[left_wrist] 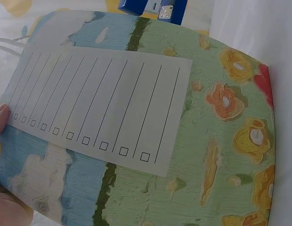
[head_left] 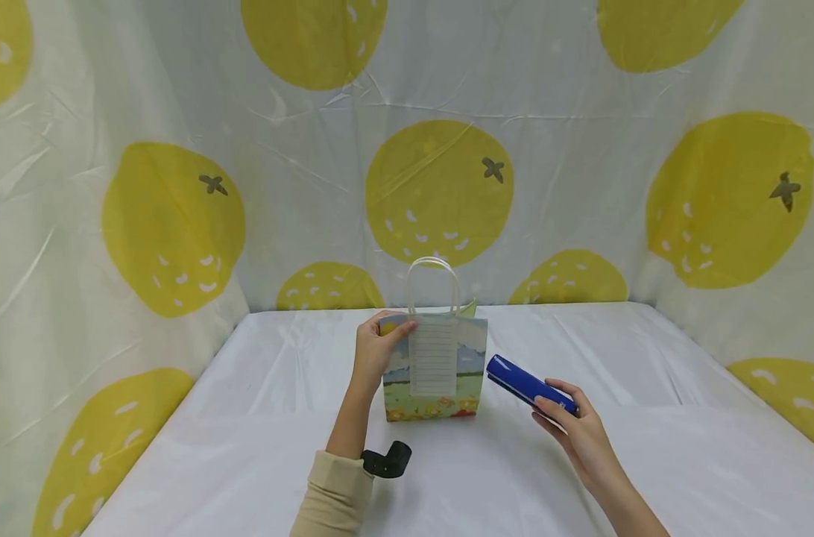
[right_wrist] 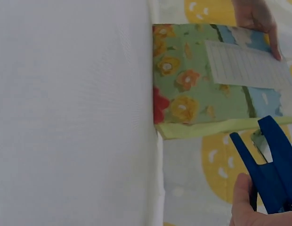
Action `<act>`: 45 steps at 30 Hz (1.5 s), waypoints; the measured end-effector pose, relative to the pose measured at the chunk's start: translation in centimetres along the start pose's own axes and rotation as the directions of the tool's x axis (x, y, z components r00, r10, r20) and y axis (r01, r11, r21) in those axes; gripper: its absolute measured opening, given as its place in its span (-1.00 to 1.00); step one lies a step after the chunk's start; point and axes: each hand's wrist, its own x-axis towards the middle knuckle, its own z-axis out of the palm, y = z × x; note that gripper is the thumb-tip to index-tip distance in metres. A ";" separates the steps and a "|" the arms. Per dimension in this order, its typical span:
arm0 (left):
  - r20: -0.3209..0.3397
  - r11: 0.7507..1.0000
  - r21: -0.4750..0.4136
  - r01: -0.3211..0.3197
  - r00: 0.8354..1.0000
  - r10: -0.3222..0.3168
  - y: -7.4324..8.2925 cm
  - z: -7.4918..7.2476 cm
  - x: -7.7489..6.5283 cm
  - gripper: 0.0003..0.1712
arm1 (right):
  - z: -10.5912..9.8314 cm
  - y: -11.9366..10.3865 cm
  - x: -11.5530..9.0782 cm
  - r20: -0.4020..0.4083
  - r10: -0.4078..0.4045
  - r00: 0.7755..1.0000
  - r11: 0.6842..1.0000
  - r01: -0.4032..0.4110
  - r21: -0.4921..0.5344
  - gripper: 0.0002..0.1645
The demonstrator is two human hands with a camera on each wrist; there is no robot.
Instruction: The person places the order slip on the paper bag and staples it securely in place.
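Observation:
A small paper gift bag (head_left: 430, 409) painted with flowers and sky stands upright on the table. On its front lies a lined checklist sheet (head_left: 434, 362), with small boxes showing along one side in the left wrist view. My left hand (head_left: 373, 354) pinches the bag's upper left edge, the thumb touching the sheet's top corner. To the right of the bag, my right hand (head_left: 577, 426) holds a blue stapler (head_left: 522, 380) by its rear end. The stapler's parted front end (right_wrist: 266, 125) points toward the bag's side, apart from it. How the sheet is fixed cannot be seen.
White looped handles (head_left: 434, 261) rise from the bag's top. A white cloth (head_left: 279, 462) covers the table, and a lemon-print curtain (head_left: 440, 194) surrounds its back and sides. A black strap mount (head_left: 388, 460) sits on my left wrist.

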 end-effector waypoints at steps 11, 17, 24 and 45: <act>0.008 1.000 0.013 -0.005 1.000 0.005 2.3 0.2 -1.3 -0.73 | 0.4 -0.7 0.6 -0.061 0.099 0.993 0.982 -0.088 0.166 -0.47; 0.010 1.000 0.001 -0.002 1.000 0.002 2.5 0.2 -1.4 -0.72 | 0.5 -1.4 1.0 -0.040 0.101 0.994 0.963 -0.087 0.256 -0.53; 0.007 1.000 0.011 0.007 1.000 -0.008 2.5 0.2 -1.4 -0.72 | 0.7 -2.2 1.6 -0.019 0.033 0.999 0.936 -0.024 0.352 -0.59; 0.013 1.000 -0.002 0.023 1.000 -0.023 2.2 0.1 -1.3 -0.72 | 3.2 -6.1 3.3 -0.030 0.087 0.996 0.720 -0.042 0.693 -0.22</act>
